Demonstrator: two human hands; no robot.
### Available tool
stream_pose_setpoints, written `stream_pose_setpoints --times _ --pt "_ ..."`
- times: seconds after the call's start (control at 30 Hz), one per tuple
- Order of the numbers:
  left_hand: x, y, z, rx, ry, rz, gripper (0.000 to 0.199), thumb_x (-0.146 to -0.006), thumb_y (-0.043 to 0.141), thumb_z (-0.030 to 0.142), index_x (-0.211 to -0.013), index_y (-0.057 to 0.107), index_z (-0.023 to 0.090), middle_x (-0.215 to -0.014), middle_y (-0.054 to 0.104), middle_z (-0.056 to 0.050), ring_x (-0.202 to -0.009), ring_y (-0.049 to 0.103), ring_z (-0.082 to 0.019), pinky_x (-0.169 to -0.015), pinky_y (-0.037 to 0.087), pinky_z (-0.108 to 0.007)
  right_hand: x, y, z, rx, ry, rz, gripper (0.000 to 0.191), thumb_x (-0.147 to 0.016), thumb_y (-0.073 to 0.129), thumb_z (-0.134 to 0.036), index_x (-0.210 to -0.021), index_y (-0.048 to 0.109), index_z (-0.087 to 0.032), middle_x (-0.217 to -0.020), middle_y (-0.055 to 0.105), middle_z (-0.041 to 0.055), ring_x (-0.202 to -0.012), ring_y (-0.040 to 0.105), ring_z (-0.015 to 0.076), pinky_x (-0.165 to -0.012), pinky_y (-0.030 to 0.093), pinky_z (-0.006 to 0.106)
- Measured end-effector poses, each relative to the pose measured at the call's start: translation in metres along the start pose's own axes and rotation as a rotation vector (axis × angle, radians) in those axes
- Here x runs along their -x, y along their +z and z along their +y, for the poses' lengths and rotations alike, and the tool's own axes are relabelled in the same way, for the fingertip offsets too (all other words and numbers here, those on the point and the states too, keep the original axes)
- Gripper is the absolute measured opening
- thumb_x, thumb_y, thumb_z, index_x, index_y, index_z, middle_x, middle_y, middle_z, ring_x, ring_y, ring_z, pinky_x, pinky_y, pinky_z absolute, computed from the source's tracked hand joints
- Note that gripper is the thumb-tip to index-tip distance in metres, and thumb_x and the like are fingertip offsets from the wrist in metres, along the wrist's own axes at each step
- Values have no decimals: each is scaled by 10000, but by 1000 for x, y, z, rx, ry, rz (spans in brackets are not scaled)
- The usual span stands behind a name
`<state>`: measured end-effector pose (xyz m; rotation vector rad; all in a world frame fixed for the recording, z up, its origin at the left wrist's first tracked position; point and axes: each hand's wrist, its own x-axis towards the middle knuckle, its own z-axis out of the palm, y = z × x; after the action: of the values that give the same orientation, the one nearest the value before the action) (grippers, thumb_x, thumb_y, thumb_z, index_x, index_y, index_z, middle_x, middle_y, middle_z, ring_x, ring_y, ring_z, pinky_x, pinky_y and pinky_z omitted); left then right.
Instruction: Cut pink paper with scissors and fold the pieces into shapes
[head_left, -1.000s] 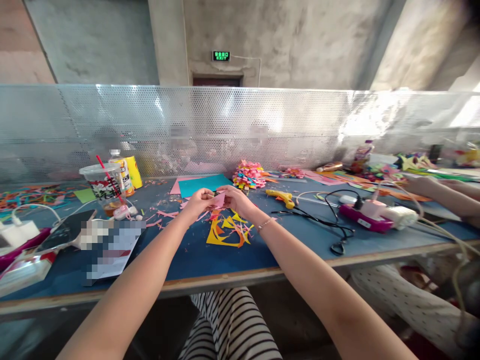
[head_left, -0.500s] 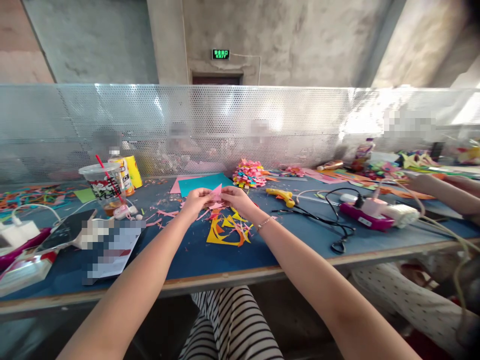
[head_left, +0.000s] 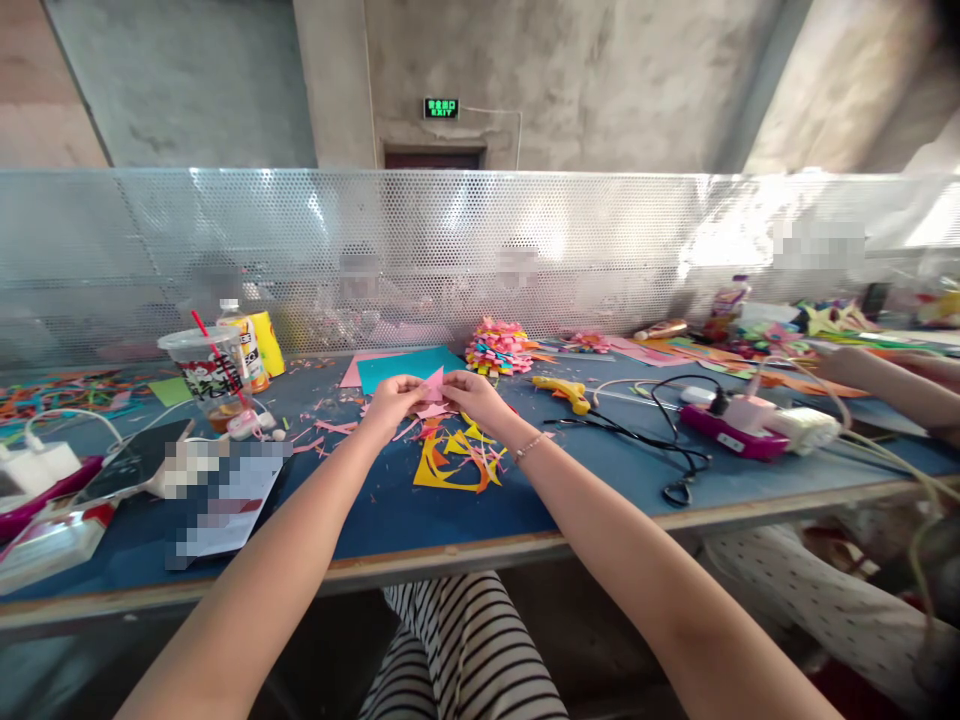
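Note:
A small piece of pink paper (head_left: 433, 386), folded to a point at its top, is held up between both hands over the table. My left hand (head_left: 396, 402) pinches it from the left side. From the right, my right hand (head_left: 471, 394) grips its other edge with closed fingers. Under and in front of the hands lie yellow paper offcuts (head_left: 450, 465) with curved cuts, mixed with pink and orange scraps. Just behind the hands is a sheet of teal paper (head_left: 409, 368), and a bundle of many-coloured paper strips (head_left: 495, 348) stands to its right.
A yellow-handled tool (head_left: 564, 392) lies to the right, beside black cables (head_left: 637, 437) and a purple power strip (head_left: 731, 437). On the left are a plastic cup (head_left: 210, 375) with a red straw and a phone (head_left: 232, 505). A co-worker's arms (head_left: 885, 385) reach in at far right.
My hands and the pink paper stay almost in the same place. At far right, the co-worker's hands have shifted slightly.

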<state>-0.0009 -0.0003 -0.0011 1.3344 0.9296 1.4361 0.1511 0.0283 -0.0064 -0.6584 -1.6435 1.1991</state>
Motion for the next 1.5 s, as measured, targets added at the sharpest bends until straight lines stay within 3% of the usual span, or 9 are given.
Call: stream_pose_setpoints --times 0.37,0.63,0.9,1.33,1.5 --pt "-1 1 -2 -33 25 5 320 -544 702 346 -722 568 117 -649 602 -24 -582 580 -107 -614 480 -263 -1 -1 2 36 -32 -19 160 -676 570 -290 -766 546 -160 -683 563 -8 -595 542 72 -535 434 185" --pt "-4 1 -11 -182 171 -38 347 -569 665 418 -720 566 121 -629 587 -19 -560 558 -115 -578 471 -275 0 1 -3 121 -134 43 234 -659 588 -375 -731 558 -155 -623 514 -18 -567 488 76 -529 417 197" --pt "0 5 -5 -127 106 -96 331 -557 681 397 -712 575 125 -630 593 -12 -568 566 -112 -603 474 -276 -1 0 -1 -54 -80 42 230 -646 603 -371 -687 543 -152 -581 496 -30 -528 477 76 -530 404 217" --pt "0 4 -5 -87 67 -92 315 -528 707 363 -693 579 127 -632 597 -9 -564 566 -103 -598 481 -260 1 0 -8 -177 -4 47 185 -637 604 -332 -666 568 -153 -591 532 -12 -529 495 87 -517 395 216" --pt "-1 2 -7 -99 53 -73 344 -513 708 389 -697 581 128 -617 597 -12 -553 565 -115 -591 486 -283 1 -6 -15 -134 9 155 226 -656 573 -379 -663 585 -153 -584 554 8 -538 517 98 -516 410 218"
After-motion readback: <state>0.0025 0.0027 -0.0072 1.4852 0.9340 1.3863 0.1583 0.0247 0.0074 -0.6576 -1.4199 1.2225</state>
